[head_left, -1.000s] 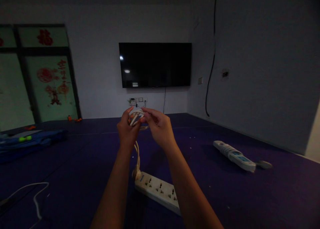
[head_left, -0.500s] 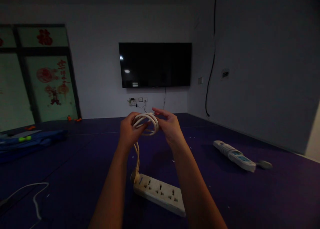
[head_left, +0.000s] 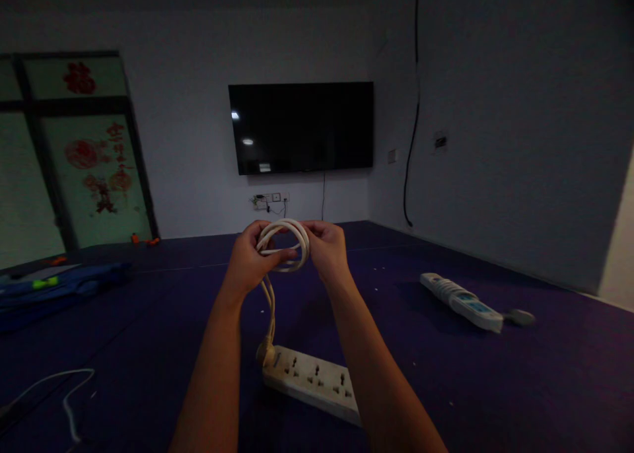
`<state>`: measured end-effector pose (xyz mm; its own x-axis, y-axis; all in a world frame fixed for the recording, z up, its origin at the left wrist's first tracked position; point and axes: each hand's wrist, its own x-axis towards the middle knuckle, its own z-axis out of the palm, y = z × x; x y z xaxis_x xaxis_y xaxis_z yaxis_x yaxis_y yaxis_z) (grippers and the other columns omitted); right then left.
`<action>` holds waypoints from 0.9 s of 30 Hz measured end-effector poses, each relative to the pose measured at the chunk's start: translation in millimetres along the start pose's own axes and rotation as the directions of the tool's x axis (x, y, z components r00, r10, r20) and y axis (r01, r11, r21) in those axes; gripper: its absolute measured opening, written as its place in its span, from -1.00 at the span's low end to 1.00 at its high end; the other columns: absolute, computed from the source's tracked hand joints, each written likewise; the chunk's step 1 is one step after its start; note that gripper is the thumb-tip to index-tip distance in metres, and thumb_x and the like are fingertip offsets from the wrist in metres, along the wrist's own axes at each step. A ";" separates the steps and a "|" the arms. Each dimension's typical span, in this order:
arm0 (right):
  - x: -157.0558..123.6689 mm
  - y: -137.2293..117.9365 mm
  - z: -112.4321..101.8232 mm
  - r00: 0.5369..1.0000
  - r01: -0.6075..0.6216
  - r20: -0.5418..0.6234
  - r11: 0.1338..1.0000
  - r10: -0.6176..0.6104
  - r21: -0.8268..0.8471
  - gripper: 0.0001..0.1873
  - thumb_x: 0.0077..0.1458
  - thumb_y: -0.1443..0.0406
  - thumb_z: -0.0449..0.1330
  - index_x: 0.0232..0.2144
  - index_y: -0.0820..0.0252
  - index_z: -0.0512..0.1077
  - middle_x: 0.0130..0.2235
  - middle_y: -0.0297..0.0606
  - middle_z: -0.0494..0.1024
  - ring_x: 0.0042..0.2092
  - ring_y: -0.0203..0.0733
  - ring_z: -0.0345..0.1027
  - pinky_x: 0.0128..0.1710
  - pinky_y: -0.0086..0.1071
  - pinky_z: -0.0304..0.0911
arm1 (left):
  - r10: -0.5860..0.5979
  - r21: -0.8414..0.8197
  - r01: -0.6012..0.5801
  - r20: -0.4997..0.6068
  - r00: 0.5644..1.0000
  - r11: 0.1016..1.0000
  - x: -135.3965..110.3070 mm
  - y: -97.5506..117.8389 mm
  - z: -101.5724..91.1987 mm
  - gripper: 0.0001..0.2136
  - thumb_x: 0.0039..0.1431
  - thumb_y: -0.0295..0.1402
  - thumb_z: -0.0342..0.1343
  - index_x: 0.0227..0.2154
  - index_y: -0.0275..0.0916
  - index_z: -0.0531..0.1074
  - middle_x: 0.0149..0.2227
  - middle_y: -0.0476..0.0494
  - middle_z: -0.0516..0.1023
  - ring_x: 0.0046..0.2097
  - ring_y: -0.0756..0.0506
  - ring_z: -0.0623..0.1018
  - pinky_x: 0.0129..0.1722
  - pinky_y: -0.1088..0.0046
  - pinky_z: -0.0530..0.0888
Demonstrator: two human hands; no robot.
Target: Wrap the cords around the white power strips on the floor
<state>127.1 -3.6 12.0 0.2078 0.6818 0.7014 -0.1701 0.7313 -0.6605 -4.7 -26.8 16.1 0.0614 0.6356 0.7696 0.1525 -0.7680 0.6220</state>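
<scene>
A white power cord (head_left: 303, 245), looped into a small coil, is held up between my two hands. My left hand (head_left: 250, 258) grips the coil's left side, its thumb lying across the middle of the loops. At the coil's right side my right hand (head_left: 327, 248) pinches the cord with its fingers closed. From below my left hand the cord runs down to a white power strip (head_left: 312, 377), which lies on the purple surface. A plug (head_left: 266, 352) sits at the strip's left end. My right forearm hides the strip's right end.
On the right lies a second power strip (head_left: 460, 301) wrapped in its own cord. A thin white cable (head_left: 74, 374) curves at the lower left. Blue cloth (head_left: 94, 281) lies farther back on the left. A television (head_left: 302, 129) hangs on the far wall.
My right hand's raised fingers have come down and closed on the cord. The coil's loops now look rounder and more upright. The view has shifted slightly.
</scene>
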 end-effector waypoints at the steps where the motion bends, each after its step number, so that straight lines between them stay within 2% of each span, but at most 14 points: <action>1: -0.3 1.9 1.6 1.000 0.005 -0.026 1.000 -0.005 -0.001 -0.78 -0.19 0.18 0.24 -0.57 0.25 0.54 -0.55 -0.26 0.56 -0.51 -0.24 0.38 -0.50 -0.44 0.24 | -0.006 -0.014 0.006 0.001 1.000 1.000 -0.3 1.5 -1.0 -0.61 -0.37 -0.30 0.38 -0.41 -0.23 0.39 -0.58 0.10 0.33 -0.57 0.07 0.29 -0.61 0.57 0.25; 5: 0.0 14.1 4.0 0.995 0.002 -0.096 1.000 -0.004 -0.022 -0.73 -0.16 0.14 0.23 -0.56 0.25 0.55 -0.52 -0.25 0.58 -0.48 -0.20 0.40 -0.49 -0.42 0.26 | -0.022 -0.016 0.022 -0.018 1.000 1.000 -1.9 4.4 -3.0 -0.68 -0.24 -0.18 0.31 -0.47 -0.24 0.38 -0.48 -0.01 0.47 -0.49 0.03 0.41 -0.52 0.55 0.34; 11: 2.9 36.1 1.5 0.979 -0.065 -0.197 0.996 0.052 -0.061 -0.69 -0.18 0.11 0.21 -0.58 0.27 0.54 -0.55 -0.25 0.56 -0.48 -0.18 0.39 -0.52 -0.43 0.21 | 0.043 0.194 -0.024 -0.098 0.994 0.981 -1.1 -2.2 -0.8 -0.76 -0.11 -0.18 0.25 -0.56 -0.24 0.37 -0.63 0.05 0.38 -0.58 0.05 0.37 -0.62 0.57 0.27; 18: 4.5 44.6 -0.4 0.943 -0.199 -0.233 0.965 0.236 0.171 -0.75 -0.40 0.16 0.29 -0.71 0.26 0.47 -0.75 -0.40 0.36 -0.66 -0.34 0.17 -0.63 -0.47 0.12 | 0.052 0.232 -0.046 -0.019 0.998 0.972 -0.2 -9.4 3.9 -0.82 -0.04 -0.22 0.18 -0.49 -0.24 0.40 -0.56 -0.03 0.47 -0.55 -0.01 0.48 -0.57 0.51 0.37; 21: 5.5 47.9 -3.3 0.936 -0.232 -0.223 0.953 0.273 0.194 -0.72 -0.43 0.14 0.31 -0.76 0.26 0.42 -0.78 -0.40 0.33 -0.69 -0.36 0.13 -0.66 -0.47 0.10 | 0.058 0.243 -0.061 0.018 0.998 0.968 -0.8 -12.2 5.4 -0.82 -0.08 -0.24 0.21 -0.47 -0.24 0.41 -0.57 -0.02 0.47 -0.55 -0.01 0.47 -0.58 0.52 0.36; 23: 6.1 50.4 -5.9 0.935 -0.244 -0.211 0.949 0.284 0.199 -0.70 -0.43 0.13 0.32 -0.73 0.28 0.44 -0.75 -0.36 0.38 -0.68 -0.36 0.15 -0.67 -0.47 0.10 | 0.029 0.257 -0.039 0.042 0.999 0.966 -1.2 -13.0 6.0 -0.77 -0.16 -0.23 0.26 -0.45 -0.24 0.42 -0.60 0.02 0.43 -0.58 0.01 0.43 -0.62 0.55 0.30; 26: 5.9 53.4 -8.3 0.938 -0.244 -0.201 0.950 0.282 0.193 -0.63 -0.41 0.09 0.33 -0.62 0.33 0.49 -0.66 -0.30 0.47 -0.64 -0.33 0.22 -0.64 -0.47 0.13 | -0.024 0.203 0.008 0.076 0.997 0.979 -0.9 -12.5 7.3 -0.65 -0.30 -0.13 0.32 -0.51 -0.24 0.39 -0.52 -0.01 0.47 -0.57 0.02 0.40 -0.63 0.56 0.28; 27: 5.5 53.8 -8.3 0.940 -0.241 -0.202 0.955 0.274 0.174 -0.61 -0.39 0.08 0.32 -0.60 0.34 0.50 -0.65 -0.29 0.48 -0.63 -0.33 0.23 -0.63 -0.47 0.13 | -0.037 0.173 0.024 0.071 0.997 0.985 -0.6 -12.0 7.9 -0.63 -0.29 -0.05 0.29 -0.55 -0.24 0.36 -0.51 -0.03 0.47 -0.55 0.02 0.40 -0.62 0.54 0.29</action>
<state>127.0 39.3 -21.9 0.3429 0.8380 0.4245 -0.3804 0.5370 -0.7529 1.2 -17.3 7.0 0.1259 0.6676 0.7338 0.3225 -0.7270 0.6062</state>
